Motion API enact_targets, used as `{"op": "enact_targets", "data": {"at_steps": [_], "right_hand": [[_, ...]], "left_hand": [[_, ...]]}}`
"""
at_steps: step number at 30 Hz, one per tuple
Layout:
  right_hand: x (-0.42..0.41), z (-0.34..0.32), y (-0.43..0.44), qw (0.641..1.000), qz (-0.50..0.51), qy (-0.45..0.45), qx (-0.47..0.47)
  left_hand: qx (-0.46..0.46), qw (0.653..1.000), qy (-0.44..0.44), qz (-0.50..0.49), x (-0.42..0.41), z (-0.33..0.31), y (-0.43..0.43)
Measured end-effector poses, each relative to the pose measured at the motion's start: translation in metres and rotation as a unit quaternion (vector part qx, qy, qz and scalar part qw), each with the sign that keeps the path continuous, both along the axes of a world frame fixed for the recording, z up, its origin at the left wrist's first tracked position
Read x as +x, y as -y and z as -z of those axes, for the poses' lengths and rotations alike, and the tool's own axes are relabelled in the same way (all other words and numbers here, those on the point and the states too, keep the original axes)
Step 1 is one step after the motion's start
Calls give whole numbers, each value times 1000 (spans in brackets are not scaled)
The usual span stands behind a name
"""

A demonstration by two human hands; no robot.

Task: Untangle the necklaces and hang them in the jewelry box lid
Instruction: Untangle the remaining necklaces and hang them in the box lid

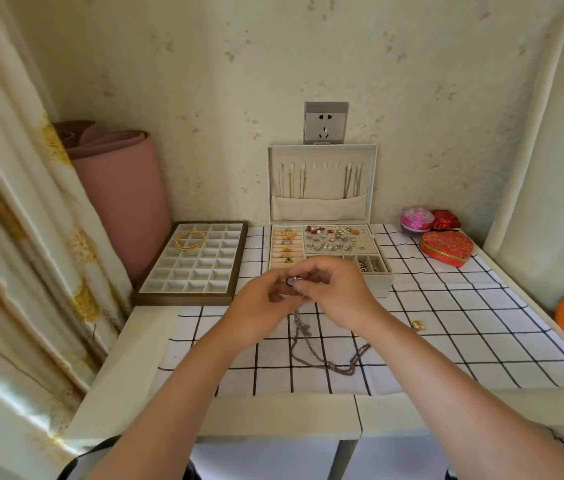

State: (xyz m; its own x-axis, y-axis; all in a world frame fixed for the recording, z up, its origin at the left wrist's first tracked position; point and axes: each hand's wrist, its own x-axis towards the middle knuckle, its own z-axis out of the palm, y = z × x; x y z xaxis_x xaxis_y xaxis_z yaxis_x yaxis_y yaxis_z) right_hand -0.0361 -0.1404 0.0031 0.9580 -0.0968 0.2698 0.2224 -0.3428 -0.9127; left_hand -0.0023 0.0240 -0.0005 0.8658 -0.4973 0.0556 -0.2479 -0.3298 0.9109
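My left hand (260, 306) and my right hand (336, 292) meet above the checked cloth, both pinching the upper end of a silver necklace (325, 362). Its chain hangs down from my fingers and trails in loops on the cloth. Behind my hands stands the white jewelry box (382, 285), open. Its upright lid (322, 157) carries gold chains (296, 183) on the left hooks and silver chains (353, 183) on the right hooks; the middle hooks are bare. The ends of the hung chains drop into the lid's pocket.
A compartment tray (169, 296) with a gold chain (189, 239) lies at left. A small gold item (418, 325) rests on the cloth at right. A red heart box (447, 248) and two small round boxes (417, 219) sit far right. A pink roll leans at back left.
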Motion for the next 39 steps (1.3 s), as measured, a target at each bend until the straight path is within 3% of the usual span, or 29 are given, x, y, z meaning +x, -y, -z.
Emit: {"op": "enact_targets", "data": {"at_steps": [6, 10, 14, 21, 25, 35, 39], "right_hand": [[2, 8, -7, 995, -2, -65, 73], [-3, 15, -15, 983, -58, -169, 36], [-8, 24, -21, 976, -70, -187, -92], [-15, 21, -26, 967, -91, -230, -61], [-14, 21, -27, 969, -85, -216, -81], [-18, 13, -20, 967, -61, -209, -133], [-22, 10, -17, 961, -85, -195, -176]], "left_hand": [[-54, 993, -49, -89, -1, -5, -2], [-144, 972, -118, -146, -2, -13, -8], [-223, 941, -165, -193, -2, -17, -17], [-258, 923, -192, -210, 0, -17, -45], [-334, 887, -236, -215, -2, -15, -53], [-312, 865, -276, -280, -2, -9, -61], [-241, 885, -278, -286, 0, -3, -60]]}}
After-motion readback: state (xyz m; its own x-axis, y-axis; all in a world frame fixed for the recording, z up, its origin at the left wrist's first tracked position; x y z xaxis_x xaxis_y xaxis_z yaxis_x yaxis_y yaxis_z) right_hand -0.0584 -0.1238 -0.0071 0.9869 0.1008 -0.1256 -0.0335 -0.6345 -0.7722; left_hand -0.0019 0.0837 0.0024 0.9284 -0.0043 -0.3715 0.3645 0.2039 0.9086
